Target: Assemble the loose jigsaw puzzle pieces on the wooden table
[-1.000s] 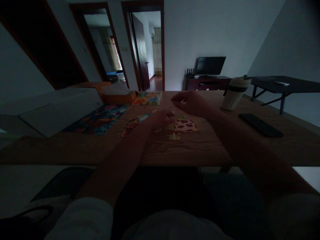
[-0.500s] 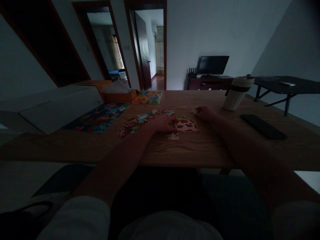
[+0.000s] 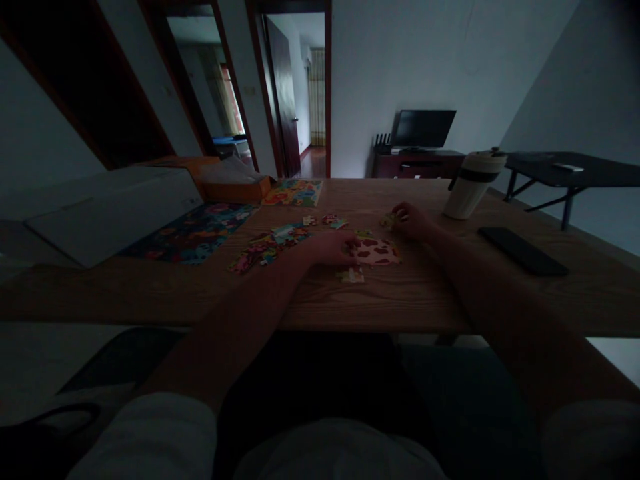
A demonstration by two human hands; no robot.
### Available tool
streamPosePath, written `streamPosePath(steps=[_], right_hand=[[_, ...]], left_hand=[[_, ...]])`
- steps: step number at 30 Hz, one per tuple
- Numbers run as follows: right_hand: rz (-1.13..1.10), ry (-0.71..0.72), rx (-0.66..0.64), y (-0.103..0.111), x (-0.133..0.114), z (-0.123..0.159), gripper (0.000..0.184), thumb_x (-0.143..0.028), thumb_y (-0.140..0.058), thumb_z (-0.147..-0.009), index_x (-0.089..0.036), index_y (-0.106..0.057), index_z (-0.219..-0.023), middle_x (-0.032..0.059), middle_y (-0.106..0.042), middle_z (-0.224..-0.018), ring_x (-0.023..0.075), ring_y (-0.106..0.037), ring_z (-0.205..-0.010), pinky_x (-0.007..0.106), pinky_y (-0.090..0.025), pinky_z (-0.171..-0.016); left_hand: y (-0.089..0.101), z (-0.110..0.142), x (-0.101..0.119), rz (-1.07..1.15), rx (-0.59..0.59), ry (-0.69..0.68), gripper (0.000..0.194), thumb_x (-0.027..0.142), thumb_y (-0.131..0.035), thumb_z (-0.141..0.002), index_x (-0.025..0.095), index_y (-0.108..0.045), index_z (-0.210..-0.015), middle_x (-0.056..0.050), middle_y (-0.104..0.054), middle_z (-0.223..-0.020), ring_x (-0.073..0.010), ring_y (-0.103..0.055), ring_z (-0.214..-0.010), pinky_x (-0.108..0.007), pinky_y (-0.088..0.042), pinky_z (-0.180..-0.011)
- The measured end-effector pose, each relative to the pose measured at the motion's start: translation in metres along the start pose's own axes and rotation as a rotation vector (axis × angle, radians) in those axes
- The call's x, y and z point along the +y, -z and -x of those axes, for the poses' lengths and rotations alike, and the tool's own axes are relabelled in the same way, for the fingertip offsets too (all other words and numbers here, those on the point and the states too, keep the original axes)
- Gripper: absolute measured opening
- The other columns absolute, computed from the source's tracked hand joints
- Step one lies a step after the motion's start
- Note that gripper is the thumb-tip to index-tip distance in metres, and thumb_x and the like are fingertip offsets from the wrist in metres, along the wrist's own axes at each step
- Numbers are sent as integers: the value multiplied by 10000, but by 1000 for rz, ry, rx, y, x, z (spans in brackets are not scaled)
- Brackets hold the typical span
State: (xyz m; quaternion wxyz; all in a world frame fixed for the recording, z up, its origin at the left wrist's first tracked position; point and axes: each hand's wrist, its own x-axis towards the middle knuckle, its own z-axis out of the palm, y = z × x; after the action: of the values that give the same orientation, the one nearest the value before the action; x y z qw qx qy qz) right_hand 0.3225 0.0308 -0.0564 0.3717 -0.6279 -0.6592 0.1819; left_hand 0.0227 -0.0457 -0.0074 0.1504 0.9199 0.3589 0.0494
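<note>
A joined section of jigsaw puzzle (image 3: 376, 252), pale with brown patches, lies flat on the wooden table. My left hand (image 3: 336, 248) is at its left edge, thumb and fingers curled on that edge; the exact contact is dim. Beyond the section, to the right, my right hand (image 3: 411, 223) pinches a small yellowish jigsaw piece (image 3: 387, 220) that looks slightly tilted. Just nearer than the section lie pale loose pieces (image 3: 352, 275). A greenish piece (image 3: 364, 233) sits at its far edge.
Left of my left arm is a heap of loose puzzle pieces (image 3: 265, 249). Colourful picture sheets (image 3: 200, 233), a white box (image 3: 115, 207) and an orange box (image 3: 235, 192) stand farther left. To the right are a tumbler (image 3: 473, 187) and a black phone-like slab (image 3: 521, 251).
My right hand has lifted slightly and its fingers have bent more around the small piece, which has tilted. My left hand stays at the joined section's edge. The view has shifted slightly.
</note>
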Motion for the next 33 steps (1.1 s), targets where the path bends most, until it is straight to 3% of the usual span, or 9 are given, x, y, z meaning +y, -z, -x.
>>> streamPosePath(steps=[4,8,12,15,18,23,27,33], right_hand=[[-264,-43,0,2,-13,6,320,-117,-722,-746,-215,-589,-1020,31,-656,-887,169,-635,-755,306,-551,-702],[-493,59,-112,-3,-34,17,314,-196,-758,-750,-232,-590,-1013,29,-684,-892,180,-661,-815,358,-570,-797],[-514,169,-199,-18,-62,27,296,-282,-807,-739,-232,-613,-957,36,-698,-891,196,-666,-828,368,-571,-787],[-468,210,-184,-32,-74,31,255,-322,-807,-744,-225,-617,-884,37,-685,-853,187,-648,-788,332,-562,-725],[-463,204,-149,-41,-75,31,240,-306,-809,-739,-211,-616,-847,32,-675,-823,175,-642,-759,315,-552,-707],[-431,171,-118,-40,-67,25,167,-259,-754,-802,-198,-627,-891,54,-698,-843,183,-663,-759,332,-562,-718],[-119,192,-21,-35,-59,22,33,-191,-682,-843,-173,-668,-867,98,-729,-890,205,-681,-808,351,-560,-780],[166,204,-149,-33,-55,29,137,-153,-657,-873,-155,-729,-989,128,-756,-979,210,-702,-826,309,-553,-748]], left_hand=[[0,-1,-1,45,28,5,429,402,-657,-883,212,-667,-1268,-76,-715,-1237,-215,-676,-1045,-316,-505,-918],[1,-6,-13,60,240,93,453,413,-633,-917,222,-629,-1328,-81,-695,-1282,-211,-681,-1000,-331,-519,-916],[-3,-14,-24,127,373,134,604,463,-687,-889,252,-539,-1435,-74,-665,-1330,-204,-684,-966,-345,-531,-925],[-6,-17,-25,61,420,92,640,496,-756,-832,269,-583,-1405,-64,-639,-1370,-233,-665,-1062,-361,-507,-990],[-5,-18,-21,-8,411,86,555,483,-741,-857,264,-635,-1357,-60,-667,-1329,-247,-654,-1118,-356,-490,-1017],[1,-15,-21,-114,332,223,539,539,-703,-881,276,-645,-1348,-71,-709,-1273,-277,-656,-1142,-371,-486,-1006],[-1,-13,-34,-165,217,212,497,530,-634,-927,262,-650,-1346,-79,-683,-1337,-269,-649,-1166,-363,-481,-1004],[-5,-16,-39,-197,187,192,476,530,-602,-939,240,-672,-1310,-93,-692,-1303,-265,-650,-1150,-360,-485,-986]])
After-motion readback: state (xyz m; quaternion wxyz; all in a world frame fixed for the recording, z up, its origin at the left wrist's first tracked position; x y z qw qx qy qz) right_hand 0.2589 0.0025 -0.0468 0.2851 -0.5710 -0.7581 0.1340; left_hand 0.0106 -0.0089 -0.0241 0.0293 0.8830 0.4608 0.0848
